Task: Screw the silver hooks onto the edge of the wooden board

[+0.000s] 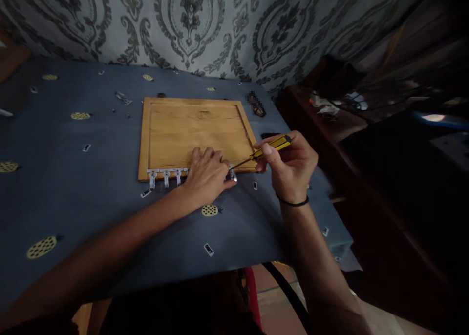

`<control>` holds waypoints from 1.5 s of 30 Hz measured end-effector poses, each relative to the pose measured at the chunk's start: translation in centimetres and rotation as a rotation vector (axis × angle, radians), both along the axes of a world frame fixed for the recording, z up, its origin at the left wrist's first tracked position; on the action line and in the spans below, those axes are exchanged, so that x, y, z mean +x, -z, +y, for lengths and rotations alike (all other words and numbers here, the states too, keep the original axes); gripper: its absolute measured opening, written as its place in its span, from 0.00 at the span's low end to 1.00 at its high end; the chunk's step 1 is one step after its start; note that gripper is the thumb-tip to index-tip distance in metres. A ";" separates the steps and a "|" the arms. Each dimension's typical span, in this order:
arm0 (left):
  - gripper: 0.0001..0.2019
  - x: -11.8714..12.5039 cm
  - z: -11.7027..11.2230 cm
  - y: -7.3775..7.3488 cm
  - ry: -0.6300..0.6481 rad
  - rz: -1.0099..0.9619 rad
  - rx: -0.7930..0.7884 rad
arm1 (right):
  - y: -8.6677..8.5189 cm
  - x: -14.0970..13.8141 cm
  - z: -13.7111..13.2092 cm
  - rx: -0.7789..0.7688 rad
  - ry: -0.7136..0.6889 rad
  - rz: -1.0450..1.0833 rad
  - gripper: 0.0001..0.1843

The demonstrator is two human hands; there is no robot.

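Observation:
A wooden framed board [194, 130] lies on the table, with several silver metal hooks [166, 177] in a row along its near edge. My left hand [207, 176] rests over that edge, covering part of the row. Its thumb and forefinger are closed about the rightmost hook [233, 175]. In my right hand [293, 166] is a screwdriver [273, 147] with a yellow and black handle, gripped between thumb and fingers. The shaft slants down to the left, and its tip meets the rightmost hook. Any screw there is too small to make out.
A blue pineapple-print cloth [110, 218] covers the table. Loose metal pieces [123, 98] lie behind and left of the board. Dark glasses [258, 108] and a dark flat object [270, 135] lie to its right. A patterned curtain [205, 27] hangs behind. Dark furniture [330, 144] stands at right.

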State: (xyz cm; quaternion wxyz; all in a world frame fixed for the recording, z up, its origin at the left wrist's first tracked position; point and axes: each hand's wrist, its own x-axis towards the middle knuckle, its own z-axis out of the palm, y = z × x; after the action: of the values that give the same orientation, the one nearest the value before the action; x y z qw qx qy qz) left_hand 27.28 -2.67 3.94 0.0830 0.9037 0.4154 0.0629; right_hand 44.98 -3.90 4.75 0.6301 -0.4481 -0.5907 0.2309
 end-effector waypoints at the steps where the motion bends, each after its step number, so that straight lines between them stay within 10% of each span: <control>1: 0.20 0.0 0.0 0.0 0.003 -0.003 0.006 | -0.1 0.1 0.1 -0.020 -0.018 -0.002 0.21; 23: 0.18 -0.1 0.0 0.6 0.010 -0.046 0.047 | -1.9 0.3 -0.2 -0.176 -0.205 -0.103 0.20; 35: 0.19 -0.5 -0.1 0.0 0.038 -0.034 -0.006 | -1.8 -1.2 -0.8 0.161 0.164 -0.015 0.16; 45: 0.19 -0.2 0.0 0.6 0.017 -0.033 0.030 | -0.8 -0.8 -1.0 0.021 0.121 -0.087 0.21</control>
State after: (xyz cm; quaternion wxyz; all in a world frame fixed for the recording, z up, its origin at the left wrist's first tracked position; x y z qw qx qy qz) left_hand 27.12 -2.65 3.36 0.0767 0.9071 0.4053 0.0835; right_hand 44.16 -4.94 5.52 0.6213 -0.4861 -0.5915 0.1666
